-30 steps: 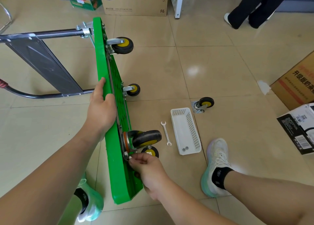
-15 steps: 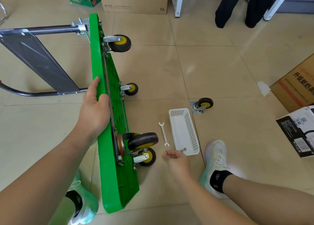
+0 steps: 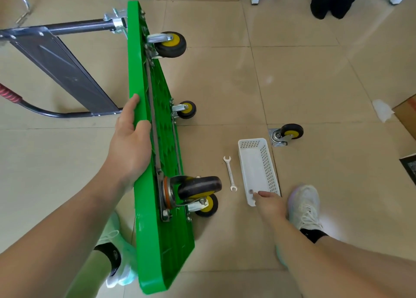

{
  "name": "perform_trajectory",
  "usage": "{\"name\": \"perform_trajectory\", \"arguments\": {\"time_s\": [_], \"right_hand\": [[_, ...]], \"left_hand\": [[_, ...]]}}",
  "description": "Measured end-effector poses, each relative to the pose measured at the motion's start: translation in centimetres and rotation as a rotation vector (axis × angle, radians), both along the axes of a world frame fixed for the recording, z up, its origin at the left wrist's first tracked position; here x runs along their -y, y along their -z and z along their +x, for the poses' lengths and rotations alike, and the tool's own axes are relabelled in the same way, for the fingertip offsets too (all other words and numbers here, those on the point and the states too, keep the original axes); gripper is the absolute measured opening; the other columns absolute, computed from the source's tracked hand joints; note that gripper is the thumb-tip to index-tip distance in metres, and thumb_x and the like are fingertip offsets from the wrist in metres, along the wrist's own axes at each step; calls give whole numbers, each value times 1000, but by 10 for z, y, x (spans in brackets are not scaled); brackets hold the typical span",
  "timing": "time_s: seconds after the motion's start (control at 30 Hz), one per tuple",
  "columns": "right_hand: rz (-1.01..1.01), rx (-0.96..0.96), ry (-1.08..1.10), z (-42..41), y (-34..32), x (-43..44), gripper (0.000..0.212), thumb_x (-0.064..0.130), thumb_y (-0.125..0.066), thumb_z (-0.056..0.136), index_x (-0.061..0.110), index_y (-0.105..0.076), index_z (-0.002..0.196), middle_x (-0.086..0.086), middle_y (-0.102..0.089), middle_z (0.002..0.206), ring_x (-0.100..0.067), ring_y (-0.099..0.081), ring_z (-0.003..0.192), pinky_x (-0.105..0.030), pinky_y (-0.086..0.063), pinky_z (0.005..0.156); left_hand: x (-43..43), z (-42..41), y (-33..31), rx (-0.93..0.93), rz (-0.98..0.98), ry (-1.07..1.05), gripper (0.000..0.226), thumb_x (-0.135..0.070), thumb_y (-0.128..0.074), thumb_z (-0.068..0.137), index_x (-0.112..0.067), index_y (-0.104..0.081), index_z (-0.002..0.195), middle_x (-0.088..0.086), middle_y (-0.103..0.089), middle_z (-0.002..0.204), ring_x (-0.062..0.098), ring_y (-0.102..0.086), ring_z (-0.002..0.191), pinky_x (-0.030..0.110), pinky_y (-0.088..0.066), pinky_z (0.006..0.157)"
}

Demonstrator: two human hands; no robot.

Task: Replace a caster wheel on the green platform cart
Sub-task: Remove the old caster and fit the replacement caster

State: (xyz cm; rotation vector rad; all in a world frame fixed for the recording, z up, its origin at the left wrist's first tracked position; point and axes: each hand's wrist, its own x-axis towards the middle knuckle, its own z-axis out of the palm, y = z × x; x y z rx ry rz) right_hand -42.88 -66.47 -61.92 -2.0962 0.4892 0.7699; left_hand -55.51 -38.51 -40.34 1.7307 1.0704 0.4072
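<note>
On edge: green cart [image 3: 162,252]; right grip [image 3: 267,202] at white basket [image 3: 254,162]
I see left grip [image 3: 130,140] clasped on the cart rim; right grip's fingertips in basket, hold unclear; loose caster [image 3: 287,134] at basket's 1 o'clock

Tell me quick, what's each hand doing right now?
Left hand: grips the top edge of the green cart.
Right hand: fingertips in the near end of the white basket; a grasp cannot be told.
</note>
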Motion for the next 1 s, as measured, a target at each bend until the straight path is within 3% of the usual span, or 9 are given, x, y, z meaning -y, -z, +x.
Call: {"name": "perform_trajectory", "arguments": {"time_s": [0.07,0.13,0.2,0.27,0.37,0.6,0.73,0.87,1.0], "right_hand": [[60,-54,-50,-27,-27,-7,9,18,-70,90,14,-75,97,-7,-75,100,-25,-68,91,-31,-52,79],[160,-126,-91,-63,-63,-17,3,20,-73,90,19,-75,91,-2,-74,90,-19,-68,82,-29,-50,68],[285,-171,-207,-98,-102,-28,11,28,-75,89,20,-77,81,5,-71,75,-11,-65,69,-26,-46,65],[416,-198,-335,-126,-140,-39,16,41,-74,88,28,-78,79,6,-70,68,-7,-62,64,-27,-46,68],[552,-217,-369,-147,-178,-59,31,61,-72,80,30,-78,81,3,-73,76,-8,-64,69,-31,-49,72],[546,-126,-305,-157,-193,-90,39,59,-68,87,22,-78,82,1,-78,83,-13,-73,79,-33,-57,76],[571,-69,-304,-156,-192,-94,22,40,-71,92,21,-79,83,3,-78,82,-10,-74,77,-20,-52,66],[585,-129,-238,-154,-191,-95,6,24,-75,90,25,-80,87,3,-79,86,-12,-76,83,-28,-58,76],[594,-219,-243,-154,-192,-93,17,41,-72,91,27,-80,87,3,-79,89,-16,-75,86,-37,-56,79]], "left_hand": [[2,-1,-2,-7,-3,-2,63,-34,-35,93,-53,-27,153,6,-50,151,31,-54,130,51,-45,110],[3,-2,-6,-7,-26,4,66,-36,-35,90,-52,-26,154,9,-48,152,35,-48,138,56,-40,114],[4,-2,-9,2,-49,11,70,-38,-34,87,-50,-25,155,10,-48,153,37,-46,140,57,-39,115],[6,-3,-10,11,-48,16,68,-37,-34,89,-49,-25,156,7,-48,152,35,-50,136,55,-43,112],[6,-3,-9,38,-22,14,61,-28,-35,100,-47,-24,157,-2,-45,153,25,-58,124,40,-53,97],[4,-3,-6,73,-15,20,59,-26,-34,103,-46,-23,157,-3,-45,151,18,-62,109,29,-52,76],[3,-4,-4,75,-13,16,59,-26,-34,103,-46,-24,157,-4,-44,151,17,-63,106,27,-49,73],[3,-3,-4,67,-14,13,59,-25,-34,103,-46,-24,157,-1,-45,151,20,-61,113,37,-54,90],[4,-2,-5,68,-14,13,60,-25,-34,103,-46,-24,157,-3,-43,153,20,-60,115,41,-54,97]]}}
